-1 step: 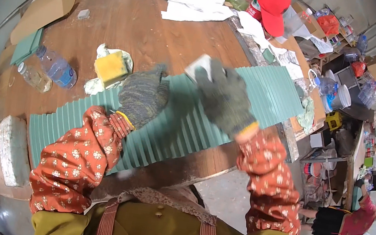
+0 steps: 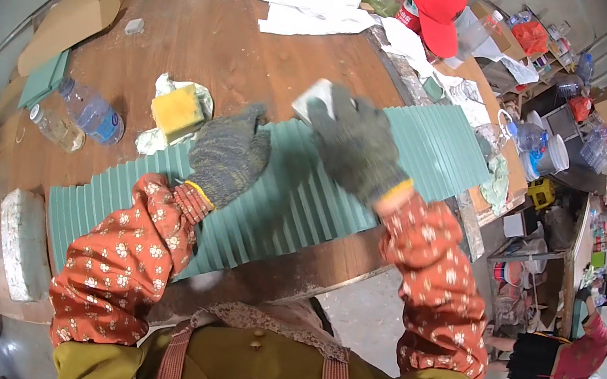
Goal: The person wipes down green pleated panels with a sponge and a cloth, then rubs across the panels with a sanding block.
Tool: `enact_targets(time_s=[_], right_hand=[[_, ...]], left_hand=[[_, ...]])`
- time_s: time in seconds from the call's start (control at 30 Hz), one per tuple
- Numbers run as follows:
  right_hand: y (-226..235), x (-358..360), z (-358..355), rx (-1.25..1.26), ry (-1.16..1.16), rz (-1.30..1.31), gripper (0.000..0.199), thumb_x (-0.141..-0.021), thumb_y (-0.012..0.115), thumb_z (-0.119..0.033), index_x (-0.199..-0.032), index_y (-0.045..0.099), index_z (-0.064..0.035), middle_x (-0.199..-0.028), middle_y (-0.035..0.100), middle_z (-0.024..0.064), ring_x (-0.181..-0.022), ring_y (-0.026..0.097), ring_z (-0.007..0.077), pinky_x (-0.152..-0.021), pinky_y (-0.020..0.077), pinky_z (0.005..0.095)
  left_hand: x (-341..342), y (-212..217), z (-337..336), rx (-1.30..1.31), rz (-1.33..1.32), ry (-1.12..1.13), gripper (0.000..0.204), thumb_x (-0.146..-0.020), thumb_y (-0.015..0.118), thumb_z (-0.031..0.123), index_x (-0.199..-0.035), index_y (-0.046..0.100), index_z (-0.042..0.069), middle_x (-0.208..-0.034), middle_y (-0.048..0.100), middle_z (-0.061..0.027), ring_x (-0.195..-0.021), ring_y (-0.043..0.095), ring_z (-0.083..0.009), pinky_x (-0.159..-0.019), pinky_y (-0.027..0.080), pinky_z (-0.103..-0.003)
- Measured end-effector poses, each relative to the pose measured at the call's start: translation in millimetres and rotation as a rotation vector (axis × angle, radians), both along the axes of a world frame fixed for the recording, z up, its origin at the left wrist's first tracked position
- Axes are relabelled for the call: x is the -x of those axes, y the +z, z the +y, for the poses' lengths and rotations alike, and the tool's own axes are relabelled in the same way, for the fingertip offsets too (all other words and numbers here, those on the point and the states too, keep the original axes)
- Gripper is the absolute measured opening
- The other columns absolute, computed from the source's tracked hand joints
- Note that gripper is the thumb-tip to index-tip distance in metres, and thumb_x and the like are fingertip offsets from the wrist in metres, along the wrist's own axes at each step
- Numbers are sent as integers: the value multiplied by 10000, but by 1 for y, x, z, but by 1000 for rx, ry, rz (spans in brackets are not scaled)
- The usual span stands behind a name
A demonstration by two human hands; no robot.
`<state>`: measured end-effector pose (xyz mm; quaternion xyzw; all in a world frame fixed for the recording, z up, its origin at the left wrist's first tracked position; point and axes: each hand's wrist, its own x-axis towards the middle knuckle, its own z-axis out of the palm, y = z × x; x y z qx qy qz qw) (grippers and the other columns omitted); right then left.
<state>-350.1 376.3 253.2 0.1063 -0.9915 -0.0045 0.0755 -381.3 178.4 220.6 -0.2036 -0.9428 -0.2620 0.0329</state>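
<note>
A long row of narrow teal-green strips (image 2: 436,151) lies side by side, slanting across the brown table. My left hand (image 2: 229,156), in a grey knitted glove, rests palm down on the middle of the row, fingers stretched out. My right hand (image 2: 358,146), gloved alike, grips a white rectangular block (image 2: 312,100) at the far edge of the strips; its underside is hidden. Beyond my left hand, a yellow sponge (image 2: 177,110) sits on a crumpled whitish cloth (image 2: 150,140).
Two clear bottles (image 2: 93,111) stand at the left, near flat green pieces (image 2: 43,78) and cardboard (image 2: 72,18). A pale block (image 2: 22,244) lies at the left edge. White cloths (image 2: 309,4) and a red cap (image 2: 436,12) are at the back. Another person (image 2: 563,357) stands far right.
My right hand has shifted slightly left with the white block. My left hand stays nearly where it was.
</note>
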Motion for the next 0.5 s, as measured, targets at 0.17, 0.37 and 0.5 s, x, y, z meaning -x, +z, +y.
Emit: enact_targets(time_s=[0.17,0.37,0.5], right_hand=[[-14,40,36,-105,131,193,327,-881,535,-235,-1188,559,-127,-1344,440,223,-1134,502,421,-919,432,492],[-9,-14,61,-98,173,112,349,-862,579,-271,-1180,581,-126,-1350,435,206,-1165,482,392,-942,431,492],[1,-62,79,-7,208,25,326,-830,625,-232,-1135,607,-120,-1346,439,189,-1169,477,371,-928,450,477]], left_hand=[[8,-15,1,25,33,15,393,-914,522,294,-1237,514,71,-1019,659,-164,-948,621,-343,-849,467,-434],[9,-17,-8,-1,52,23,368,-927,524,296,-1208,555,60,-1050,653,-172,-990,615,-341,-874,468,-407],[12,-32,-16,-13,249,41,342,-902,536,299,-1158,570,75,-907,652,-179,-870,617,-364,-798,463,-464]])
